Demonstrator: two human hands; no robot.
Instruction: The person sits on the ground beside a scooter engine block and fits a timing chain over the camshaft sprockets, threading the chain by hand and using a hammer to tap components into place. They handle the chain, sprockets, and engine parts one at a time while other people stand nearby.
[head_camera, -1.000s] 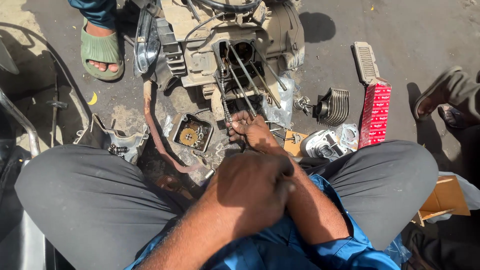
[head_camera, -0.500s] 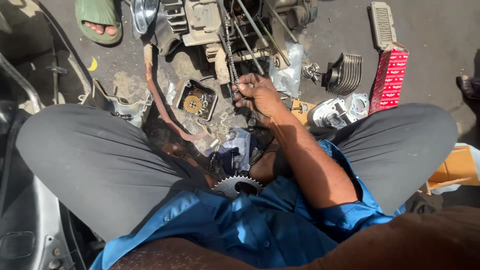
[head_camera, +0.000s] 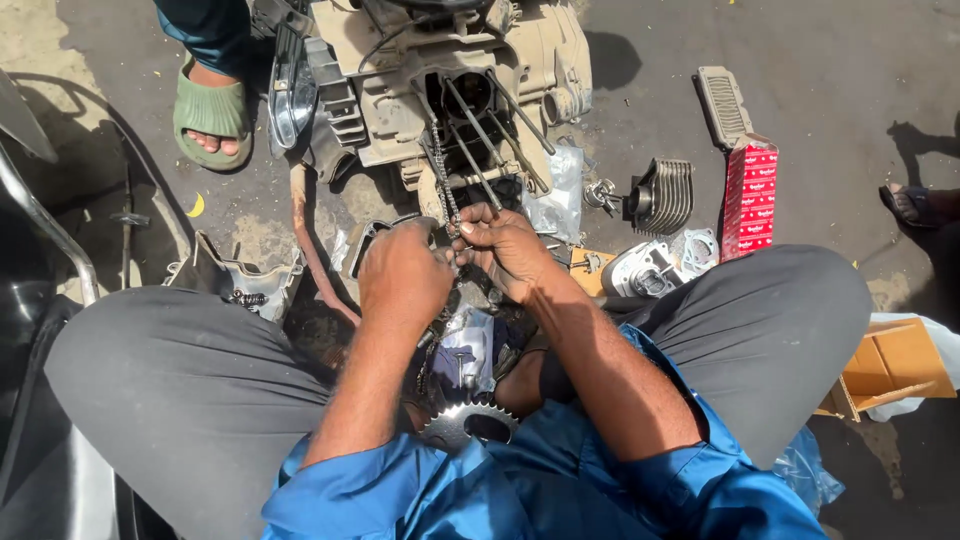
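Chain hangs from the engine down to both hands, on the ground before the seated person; left hand curls closed around its lower end; right hand pinches it just beside, fingers shut; sprocket lies in the lap; finned cylinder and red box sit rightward.

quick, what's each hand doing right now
Left hand: closed, back to the camera, by the chain; what it holds cannot be told.
Right hand: closed, fingers pinching the chain below the engine.
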